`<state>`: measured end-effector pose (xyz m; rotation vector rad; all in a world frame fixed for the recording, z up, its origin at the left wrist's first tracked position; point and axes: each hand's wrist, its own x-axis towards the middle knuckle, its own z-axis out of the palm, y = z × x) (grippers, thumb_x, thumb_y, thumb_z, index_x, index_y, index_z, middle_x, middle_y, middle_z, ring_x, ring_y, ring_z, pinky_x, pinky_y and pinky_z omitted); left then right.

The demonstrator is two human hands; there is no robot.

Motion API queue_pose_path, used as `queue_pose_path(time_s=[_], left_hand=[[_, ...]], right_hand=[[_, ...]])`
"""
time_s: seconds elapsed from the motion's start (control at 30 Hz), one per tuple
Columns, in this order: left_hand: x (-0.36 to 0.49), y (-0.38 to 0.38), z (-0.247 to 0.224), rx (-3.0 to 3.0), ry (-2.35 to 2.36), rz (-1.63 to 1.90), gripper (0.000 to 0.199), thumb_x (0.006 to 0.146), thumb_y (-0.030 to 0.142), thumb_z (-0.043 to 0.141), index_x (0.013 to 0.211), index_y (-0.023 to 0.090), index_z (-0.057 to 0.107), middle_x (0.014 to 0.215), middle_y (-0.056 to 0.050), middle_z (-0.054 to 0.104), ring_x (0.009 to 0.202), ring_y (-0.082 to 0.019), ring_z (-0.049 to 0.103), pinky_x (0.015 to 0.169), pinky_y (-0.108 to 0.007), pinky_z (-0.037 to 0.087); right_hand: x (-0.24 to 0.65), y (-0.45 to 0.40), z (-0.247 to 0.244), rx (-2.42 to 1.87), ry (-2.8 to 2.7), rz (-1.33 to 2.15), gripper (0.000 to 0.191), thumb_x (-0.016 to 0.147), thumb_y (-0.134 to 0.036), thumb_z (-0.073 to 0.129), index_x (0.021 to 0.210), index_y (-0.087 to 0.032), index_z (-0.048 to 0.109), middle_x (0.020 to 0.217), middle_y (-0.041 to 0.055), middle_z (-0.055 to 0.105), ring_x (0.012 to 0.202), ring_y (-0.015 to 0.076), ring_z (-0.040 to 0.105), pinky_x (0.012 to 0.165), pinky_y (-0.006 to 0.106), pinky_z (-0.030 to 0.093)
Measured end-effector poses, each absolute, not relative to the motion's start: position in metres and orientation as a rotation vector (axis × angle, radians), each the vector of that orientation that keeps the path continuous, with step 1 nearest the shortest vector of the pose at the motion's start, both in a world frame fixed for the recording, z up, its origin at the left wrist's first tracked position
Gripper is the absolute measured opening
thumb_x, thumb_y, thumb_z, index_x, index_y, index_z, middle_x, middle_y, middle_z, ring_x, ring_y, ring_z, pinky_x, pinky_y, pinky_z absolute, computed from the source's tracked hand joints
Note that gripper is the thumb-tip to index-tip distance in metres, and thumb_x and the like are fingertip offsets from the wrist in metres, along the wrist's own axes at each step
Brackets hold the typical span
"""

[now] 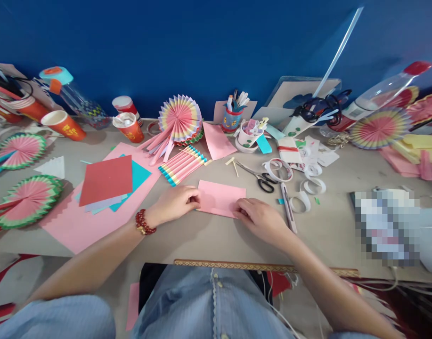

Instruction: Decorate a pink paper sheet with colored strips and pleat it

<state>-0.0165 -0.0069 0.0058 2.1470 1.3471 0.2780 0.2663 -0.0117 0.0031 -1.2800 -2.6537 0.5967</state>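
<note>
A pink sheet of paper (221,197), apparently folded, lies flat on the table in front of me. At its left edge my left hand (176,202), with a red bead bracelet on the wrist, is closed with thumb and fingers pinching the paper. My right hand (260,216) grips the lower right corner with bent fingers. Just behind the sheet lies a row of pleated pink, yellow and blue paper strips (183,165). Black-handled scissors (261,179) and a utility knife (289,207) rest to the right of the paper.
Red, blue and pink sheets (108,181) are stacked at the left. Folded paper fans (180,117) stand or lie about. Paper cups (63,125), a pen holder (232,117) and a tilted plastic bottle (381,94) line the blue wall. Tape rolls (278,170) lie right of centre.
</note>
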Motion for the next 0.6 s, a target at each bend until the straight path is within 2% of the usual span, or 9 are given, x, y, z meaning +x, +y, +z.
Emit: queue_pose_path(time_s=[0.23,0.37,0.6], left_hand=[[-0.015,-0.01,0.008,2.147,1.354,0.277,0.017,0.091,0.031,0.059,0.079,0.02,0.063,0.083,-0.001,0.066,0.078,-0.018,0.06,0.066,-0.027,0.038],[-0.014,-0.01,0.011,2.134,1.358,0.257,0.016,0.091,0.03,0.06,0.079,0.02,0.063,0.083,-0.001,0.066,0.076,-0.017,0.06,0.065,-0.026,0.038],[-0.013,-0.007,0.012,2.146,1.333,0.215,0.017,0.092,0.03,0.058,0.08,0.019,0.062,0.082,-0.001,0.065,0.073,-0.016,0.059,0.064,-0.026,0.037]], right_hand=[[0.271,-0.011,0.007,-1.232,-2.617,0.657,0.011,0.095,-0.021,0.049,0.088,-0.021,0.058,0.084,0.0045,0.067,0.078,0.0199,0.061,0.069,0.029,0.043],[0.279,-0.007,0.01,-1.193,-2.614,0.701,0.016,0.095,-0.024,0.05,0.082,-0.02,0.059,0.081,0.0036,0.063,0.073,0.0177,0.059,0.064,0.027,0.041],[0.285,0.005,0.014,-1.239,-2.548,0.9,0.011,0.089,-0.017,0.055,0.082,-0.02,0.063,0.08,0.0014,0.064,0.071,0.0152,0.059,0.064,0.025,0.041]])
